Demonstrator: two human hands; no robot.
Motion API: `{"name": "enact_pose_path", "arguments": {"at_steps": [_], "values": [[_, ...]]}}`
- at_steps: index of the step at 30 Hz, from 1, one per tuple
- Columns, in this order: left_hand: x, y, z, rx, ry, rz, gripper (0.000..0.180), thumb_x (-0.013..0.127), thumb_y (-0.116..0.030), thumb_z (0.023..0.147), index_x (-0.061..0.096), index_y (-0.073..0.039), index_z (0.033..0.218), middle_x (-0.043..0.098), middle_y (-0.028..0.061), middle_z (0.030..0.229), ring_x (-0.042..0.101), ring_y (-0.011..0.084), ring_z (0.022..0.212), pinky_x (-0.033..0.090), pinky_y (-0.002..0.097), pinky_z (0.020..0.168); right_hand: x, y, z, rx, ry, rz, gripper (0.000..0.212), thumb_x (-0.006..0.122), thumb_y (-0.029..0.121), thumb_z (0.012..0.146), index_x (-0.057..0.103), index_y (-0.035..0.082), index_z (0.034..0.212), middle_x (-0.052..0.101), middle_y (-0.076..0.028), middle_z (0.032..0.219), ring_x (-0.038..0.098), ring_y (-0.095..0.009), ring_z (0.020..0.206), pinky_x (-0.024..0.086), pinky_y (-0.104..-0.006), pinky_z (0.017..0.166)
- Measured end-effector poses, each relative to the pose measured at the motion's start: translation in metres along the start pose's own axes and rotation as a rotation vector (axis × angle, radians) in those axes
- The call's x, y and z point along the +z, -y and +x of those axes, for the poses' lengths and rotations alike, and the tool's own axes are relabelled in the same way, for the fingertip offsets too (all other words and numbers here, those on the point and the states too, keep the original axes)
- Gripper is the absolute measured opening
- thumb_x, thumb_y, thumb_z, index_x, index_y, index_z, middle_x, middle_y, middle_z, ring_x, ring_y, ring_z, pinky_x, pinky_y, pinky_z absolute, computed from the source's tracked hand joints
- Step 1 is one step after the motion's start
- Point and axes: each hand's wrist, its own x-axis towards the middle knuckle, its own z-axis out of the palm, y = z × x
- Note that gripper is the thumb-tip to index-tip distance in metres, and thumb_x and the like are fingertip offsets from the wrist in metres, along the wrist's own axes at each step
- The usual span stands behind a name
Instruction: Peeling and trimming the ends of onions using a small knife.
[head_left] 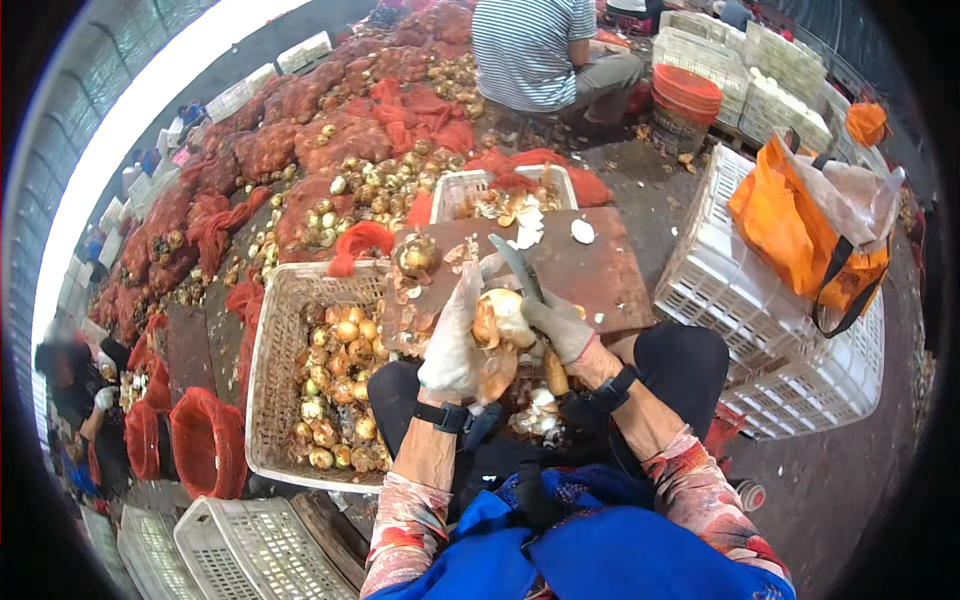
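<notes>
Over my lap, my left hand (452,340), in a whitish glove, grips a partly peeled onion (504,316). Its pale flesh shows at the top, and loose brown skin hangs below. My right hand (562,328), in a dirty grey glove, is closed round a knife (516,268). The blade points up and away to the left, beside the onion, while the light wooden handle sticks out under my fist. Just beyond lies a worn brown board (610,265) with an unpeeled onion (417,255) on its left and a white peeled piece (582,231) at its far side.
Left of me stands a white crate (262,375) of brown onions. Stacked crates (705,265) carry an orange bag (785,210) on my right. Red mesh sacks (268,150) and loose onions cover the far left. A person in a striped shirt (530,50) sits ahead.
</notes>
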Motion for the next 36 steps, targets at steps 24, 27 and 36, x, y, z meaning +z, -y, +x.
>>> {"name": "enact_pose_path", "arguments": {"at_steps": [24,27,36], "values": [[-0.036,0.015,0.002,0.455,-0.034,1.06,0.068,0.065,-0.016,0.09,0.03,-0.002,0.148,0.052,0.0148,0.13,0.059,0.0195,0.1,0.051,0.0307,0.085,0.02,-0.008,-0.01,-0.157,-0.243,0.15,0.051,0.071,0.023,0.086,0.048,-0.005,0.123,0.063,-0.007,0.095,0.061,-0.013,0.081,0.051,-0.0272,0.07],[-0.021,0.013,-0.008,0.227,-0.041,0.879,0.055,0.047,-0.001,0.095,0.034,-0.008,0.148,0.057,0.0067,0.122,0.056,0.0062,0.069,0.05,0.0169,0.061,0.004,-0.007,-0.003,-0.13,-0.129,0.096,0.053,0.066,0.016,0.086,0.044,-0.004,0.13,0.063,-0.007,0.091,0.062,-0.013,0.076,0.052,-0.0265,0.066],[-0.024,-0.004,-0.006,0.119,0.032,0.64,0.037,0.059,-0.01,0.093,0.055,-0.007,0.13,0.065,0.0085,0.105,0.058,0.0076,0.068,0.048,0.0198,0.055,-0.005,-0.017,-0.016,0.033,0.026,0.613,0.059,0.061,0.016,0.087,0.037,0.005,0.14,0.062,-0.008,0.108,0.063,-0.015,0.082,0.054,-0.0265,0.062]]}}
